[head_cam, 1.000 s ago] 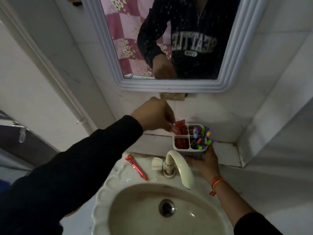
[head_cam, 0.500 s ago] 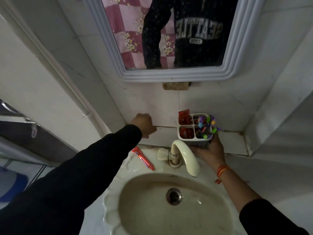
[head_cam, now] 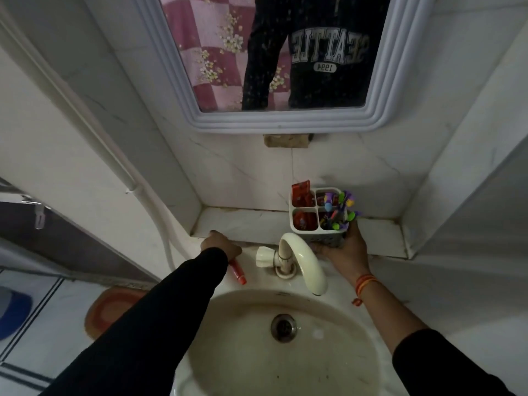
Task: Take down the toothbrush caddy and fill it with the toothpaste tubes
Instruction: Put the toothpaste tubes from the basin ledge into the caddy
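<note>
My right hand (head_cam: 344, 250) grips the white four-compartment toothbrush caddy (head_cam: 304, 228) from below, holding it above the ledge behind the tap. Red toothpaste tubes (head_cam: 300, 192) stand in its left compartments, and several coloured toothbrushes (head_cam: 338, 208) fill the right ones. My left hand (head_cam: 220, 244) rests at the back left of the basin, its fingers curled down over the upper end of a red toothpaste tube (head_cam: 237, 272) that lies on the basin rim. Whether the fingers have closed around that tube is hidden by the hand.
A cream tap (head_cam: 300, 258) with a knob stands between my hands. The white basin (head_cam: 285, 352) with its drain lies below. A tiled ledge (head_cam: 245, 221) and a framed mirror (head_cam: 285, 121) sit behind. A white pipe (head_cam: 137, 190) runs down the left wall.
My left hand left the caddy after putting a red tube in it, then dropped down and left onto the tube on the basin rim. The caddy stayed in my right hand.
</note>
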Demonstrator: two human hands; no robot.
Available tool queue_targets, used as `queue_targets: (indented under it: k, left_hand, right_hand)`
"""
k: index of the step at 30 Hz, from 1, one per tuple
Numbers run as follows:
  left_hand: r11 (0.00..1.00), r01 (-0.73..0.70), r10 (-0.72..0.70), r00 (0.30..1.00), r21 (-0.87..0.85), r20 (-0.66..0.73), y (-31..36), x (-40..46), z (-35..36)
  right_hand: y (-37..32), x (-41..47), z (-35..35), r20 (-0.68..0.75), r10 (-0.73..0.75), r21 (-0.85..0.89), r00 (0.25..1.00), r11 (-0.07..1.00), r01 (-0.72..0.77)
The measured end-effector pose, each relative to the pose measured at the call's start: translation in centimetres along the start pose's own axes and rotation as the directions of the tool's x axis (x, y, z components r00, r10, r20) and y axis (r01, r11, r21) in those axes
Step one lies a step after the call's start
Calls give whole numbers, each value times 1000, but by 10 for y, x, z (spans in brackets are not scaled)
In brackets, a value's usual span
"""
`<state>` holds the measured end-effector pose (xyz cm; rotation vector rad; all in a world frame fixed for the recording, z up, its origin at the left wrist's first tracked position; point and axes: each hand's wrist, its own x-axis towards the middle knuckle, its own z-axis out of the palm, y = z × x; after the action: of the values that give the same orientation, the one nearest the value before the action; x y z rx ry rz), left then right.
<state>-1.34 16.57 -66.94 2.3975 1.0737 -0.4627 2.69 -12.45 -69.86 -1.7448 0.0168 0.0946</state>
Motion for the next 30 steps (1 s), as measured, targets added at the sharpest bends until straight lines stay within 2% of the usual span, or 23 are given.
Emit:
queue_targets:
  k: [2,4,6,7,9,11,14,17,20,22,24,26,28,29,30]
  left_hand:
    - [996,-83,82,996,-21,-30,12,-12,-16]
    - [974,-223,215,964,-38,-157,30,-31,-38]
    - [896,-429,369,864,-117,-342,52,-59,-60]
    - [826,-535,424,797,-179,-429,63,-78,-71]
    - [689,-677,465,686,-258,-559,84,-114,-88]
    - [604,-731,473,649,-316,-596,100,-135,-90]
    - [570,-759,566,641,-316,-518,115,-143,-71]
    - [612,-728,633,685,-308,-361,119,-135,-42]
    - [670,-717,680,697,-193,-230,118,-127,-32]
    - [693,-677,646,736,-248,-203,115,-122,-36]
    - [706,-595,559,801,-385,-214,111,-116,-42]
    - [768,-486,450,873,-416,-188,108,-102,-44]
    - [859,-308,336,942,-410,-3,108,-90,-39]
    - [869,-203,294,946,-450,141,110,-87,-35]
    - [852,-100,276,920,-513,279,113,-86,-31]
  right_hand:
    - [-1,-1,-1,1,-4,-19,1000,1000,4]
    - [0,-1,0,1,1,-38,1000,999,-1]
    - [0,-1,0,-5,7,-53,1000,999,-8]
    - [0,0,0,-9,13,-56,1000,998,-13]
    - [0,-1,0,-9,21,-64,1000,998,-22]
    - [0,-1,0,-1,19,-61,1000,998,-19]
    - [-1,-2,0,-8,21,-68,1000,997,-21]
    - [-4,-3,0,2,17,-73,1000,997,-17]
    - [-5,-3,-1,7,15,-57,1000,998,-14]
    - [-5,-4,0,8,4,-66,1000,998,-3]
    - [-2,-3,0,-1,6,-74,1000,997,-6]
    - [4,0,1,1,14,-86,1000,996,-14]
    - [5,0,2,30,39,-68,999,997,-36]
    - [2,-1,2,50,64,-42,997,997,-62]
    - [-2,-2,2,63,70,-49,996,997,-67]
